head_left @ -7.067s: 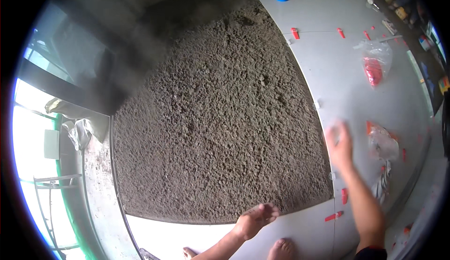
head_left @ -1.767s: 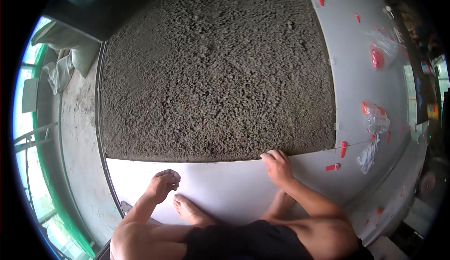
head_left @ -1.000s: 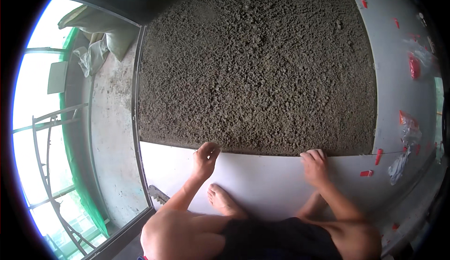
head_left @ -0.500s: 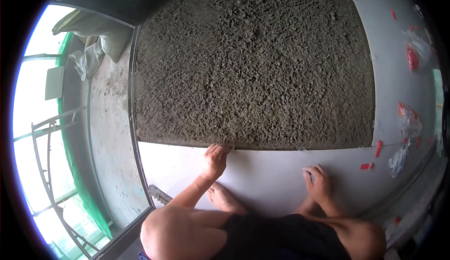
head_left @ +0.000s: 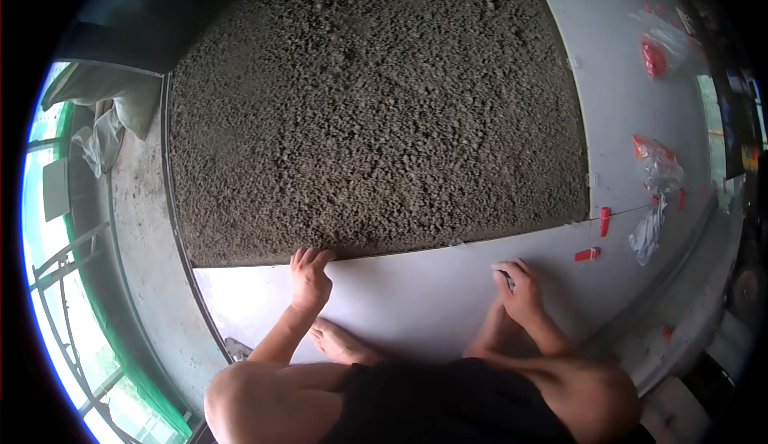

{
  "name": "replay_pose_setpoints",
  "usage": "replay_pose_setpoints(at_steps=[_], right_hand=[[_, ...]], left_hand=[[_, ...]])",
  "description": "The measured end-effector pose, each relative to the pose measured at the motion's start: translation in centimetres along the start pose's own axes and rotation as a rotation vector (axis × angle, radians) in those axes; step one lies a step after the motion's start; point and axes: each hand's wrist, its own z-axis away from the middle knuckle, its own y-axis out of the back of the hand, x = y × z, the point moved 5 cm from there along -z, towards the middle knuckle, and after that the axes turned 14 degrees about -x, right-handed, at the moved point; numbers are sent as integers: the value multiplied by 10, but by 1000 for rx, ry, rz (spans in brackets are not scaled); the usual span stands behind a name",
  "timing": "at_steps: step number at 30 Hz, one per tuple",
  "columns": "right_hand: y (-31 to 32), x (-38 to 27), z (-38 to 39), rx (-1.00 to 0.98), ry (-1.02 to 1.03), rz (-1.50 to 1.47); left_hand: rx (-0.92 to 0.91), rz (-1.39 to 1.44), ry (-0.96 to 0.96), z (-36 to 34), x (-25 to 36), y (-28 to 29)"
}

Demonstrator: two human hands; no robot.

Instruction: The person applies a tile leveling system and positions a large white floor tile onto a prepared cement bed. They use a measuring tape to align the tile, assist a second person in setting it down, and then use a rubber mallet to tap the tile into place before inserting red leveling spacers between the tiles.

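My left hand [head_left: 310, 278] rests at the far edge of a pale floor tile [head_left: 400, 296], its fingers bent over the rim where it meets the mortar bed. Whatever lies under those fingertips is hidden. Rough grey mortar [head_left: 384, 124] fills the framed area beyond. Above the same tile, farther right, my right hand [head_left: 522, 290] is curled, thumb and fingers drawn together around something small and greyish that I cannot make out. A small clear clip [head_left: 456, 244] sits on the tile's edge between my hands.
Red wedges [head_left: 605, 222] lie by the tile joint on the right. Plastic bags, one with red pieces [head_left: 654, 58] and one orange-topped [head_left: 658, 164], rest on the right-hand tiles. A saw blade [head_left: 238, 349] lies at the left corner. Sacks [head_left: 120, 96] stand by the window.
The view has turned and shifted right, so the scene sits farther left. My left hand's fingers now reach more squarely over the tile edge. My right hand keeps nearly the same curled pose.
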Motion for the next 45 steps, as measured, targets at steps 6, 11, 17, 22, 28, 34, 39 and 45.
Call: replay_pose_setpoints(at_steps=[6, 11, 17, 22, 28, 34, 39, 45], right_hand=[[67, 32, 10, 176, 12, 43], [224, 87, 26, 666, -245, 128], [354, 214, 49, 797, -562, 218], [380, 271, -9, 753, -580, 176], [394, 284, -46, 461, -848, 168], [391, 309, -43, 618, -899, 216], [402, 312, -14, 899, -604, 289], [370, 297, 54, 978, -366, 103]], left_hand=[[-54, 105, -60, -5, -3, -4], [0, 56, -124, 0, -3, 1], [10, 87, -158, -10, -1, -19], [23, 81, -72, 8, -43, -35], [-52, -113, 21, 27, -33, -23], [54, -87, 68, 44, -32, -6], [144, -18, 157, 60, -57, 3], [275, 223, 53, 54, -14, 25]])
